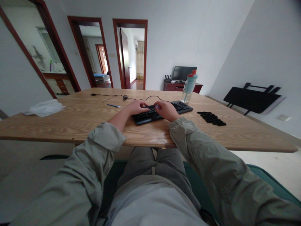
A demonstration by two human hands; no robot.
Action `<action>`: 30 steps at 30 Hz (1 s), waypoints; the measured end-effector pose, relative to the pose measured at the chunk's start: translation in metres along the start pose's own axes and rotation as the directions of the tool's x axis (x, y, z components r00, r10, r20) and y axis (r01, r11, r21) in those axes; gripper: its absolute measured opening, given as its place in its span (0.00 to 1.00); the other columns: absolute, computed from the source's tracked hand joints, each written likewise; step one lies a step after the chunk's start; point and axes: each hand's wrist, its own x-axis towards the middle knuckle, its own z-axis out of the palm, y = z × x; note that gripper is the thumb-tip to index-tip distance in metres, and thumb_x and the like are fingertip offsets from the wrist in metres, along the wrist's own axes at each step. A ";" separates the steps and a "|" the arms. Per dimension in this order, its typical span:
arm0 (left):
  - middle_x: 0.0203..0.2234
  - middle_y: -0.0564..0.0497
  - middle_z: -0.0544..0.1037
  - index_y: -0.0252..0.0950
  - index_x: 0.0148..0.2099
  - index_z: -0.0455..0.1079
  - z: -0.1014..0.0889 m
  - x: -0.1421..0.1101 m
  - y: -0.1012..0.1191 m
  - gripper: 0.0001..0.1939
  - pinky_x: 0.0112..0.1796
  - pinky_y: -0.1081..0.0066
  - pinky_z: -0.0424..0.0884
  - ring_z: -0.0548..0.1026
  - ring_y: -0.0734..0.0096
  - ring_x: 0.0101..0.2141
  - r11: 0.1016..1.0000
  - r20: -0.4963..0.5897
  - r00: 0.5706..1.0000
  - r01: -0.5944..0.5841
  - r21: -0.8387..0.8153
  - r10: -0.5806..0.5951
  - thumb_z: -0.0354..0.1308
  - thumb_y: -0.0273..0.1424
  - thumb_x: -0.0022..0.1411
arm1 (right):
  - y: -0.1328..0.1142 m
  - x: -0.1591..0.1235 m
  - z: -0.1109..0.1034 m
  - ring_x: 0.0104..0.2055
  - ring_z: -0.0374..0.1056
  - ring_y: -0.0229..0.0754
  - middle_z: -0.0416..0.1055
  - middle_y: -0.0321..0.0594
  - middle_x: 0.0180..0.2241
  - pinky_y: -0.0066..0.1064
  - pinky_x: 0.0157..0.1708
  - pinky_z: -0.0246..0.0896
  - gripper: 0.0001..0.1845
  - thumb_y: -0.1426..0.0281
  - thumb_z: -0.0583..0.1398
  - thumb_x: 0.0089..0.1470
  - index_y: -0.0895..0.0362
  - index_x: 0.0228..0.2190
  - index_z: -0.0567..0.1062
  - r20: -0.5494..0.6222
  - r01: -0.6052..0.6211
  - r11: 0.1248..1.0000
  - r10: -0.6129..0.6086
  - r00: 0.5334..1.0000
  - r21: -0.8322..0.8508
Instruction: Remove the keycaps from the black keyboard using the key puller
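A black keyboard [147, 118] lies at a slant on the wooden table in front of me. My left hand [137, 107] rests on its left part, fingers stretched over the far edge and thumb apart. Over the middle of the keyboard, my right hand [167, 110] has its fingertips pinched together close to the keys. Something small shows at those fingertips, too small to name. To the right lies a heap of small black pieces [211, 118] that look like loose keycaps. A small brush with a blue handle [113, 105] lies left of the keyboard.
A clear bottle with a red and teal lid [189, 86] stands just behind the keyboard's right end. The keyboard's thin black cable [108, 95] runs along the table's far side. White tissue or cloth [47, 107] lies at the left. The table's front edge [145, 142] is close to my body.
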 end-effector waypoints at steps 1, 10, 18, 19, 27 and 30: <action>0.28 0.50 0.80 0.35 0.49 0.79 0.000 0.000 0.000 0.24 0.30 0.72 0.64 0.72 0.71 0.27 1.000 0.000 1.000 -0.001 0.001 0.001 0.63 0.46 0.56 | 0.000 0.000 0.000 0.37 0.69 0.44 0.76 0.43 0.38 0.32 0.39 0.59 0.14 0.68 0.58 0.58 0.54 0.44 0.78 0.001 0.000 1.000 0.000 1.000 -0.003; 0.29 0.50 0.80 0.34 0.50 0.79 0.000 0.001 -0.002 0.25 0.30 0.72 0.64 0.73 0.70 0.27 1.000 0.003 1.000 -0.008 0.002 0.008 0.62 0.46 0.57 | 0.001 0.000 -0.001 0.38 0.70 0.47 0.77 0.43 0.40 0.34 0.37 0.58 0.14 0.67 0.58 0.57 0.53 0.44 0.77 -0.016 -0.070 0.997 0.069 0.997 -0.046; 0.27 0.51 0.79 0.35 0.49 0.79 0.000 0.001 -0.002 0.24 0.31 0.72 0.64 0.71 0.72 0.26 1.000 -0.001 1.000 -0.005 -0.011 0.005 0.64 0.45 0.56 | 0.001 -0.002 -0.001 0.40 0.71 0.48 0.77 0.44 0.42 0.34 0.38 0.59 0.14 0.67 0.58 0.58 0.53 0.45 0.77 -0.028 -0.086 0.995 0.085 0.996 -0.048; 0.27 0.51 0.78 0.35 0.49 0.79 0.000 0.001 -0.002 0.24 0.30 0.73 0.64 0.70 0.73 0.26 1.000 -0.001 1.000 -0.008 -0.011 0.007 0.63 0.45 0.56 | 0.001 -0.002 -0.001 0.40 0.71 0.48 0.77 0.44 0.42 0.34 0.38 0.60 0.14 0.66 0.58 0.58 0.53 0.45 0.77 -0.029 -0.089 0.995 0.087 0.996 -0.051; 0.27 0.51 0.78 0.35 0.50 0.79 -0.002 -0.001 0.001 0.24 0.30 0.73 0.63 0.70 0.73 0.27 1.000 0.017 1.000 -0.012 0.008 0.012 0.63 0.46 0.57 | 0.000 -0.001 -0.002 0.40 0.71 0.47 0.77 0.44 0.44 0.34 0.39 0.61 0.14 0.66 0.57 0.59 0.53 0.45 0.77 -0.004 -0.103 0.991 0.103 0.995 -0.084; 0.27 0.51 0.78 0.35 0.50 0.79 -0.001 -0.001 0.000 0.24 0.30 0.73 0.63 0.71 0.73 0.27 1.000 0.013 1.000 -0.009 0.008 0.009 0.62 0.46 0.57 | 0.000 -0.001 -0.002 0.40 0.72 0.47 0.77 0.44 0.44 0.34 0.39 0.61 0.15 0.66 0.57 0.59 0.53 0.45 0.77 -0.004 -0.099 0.991 0.099 0.995 -0.084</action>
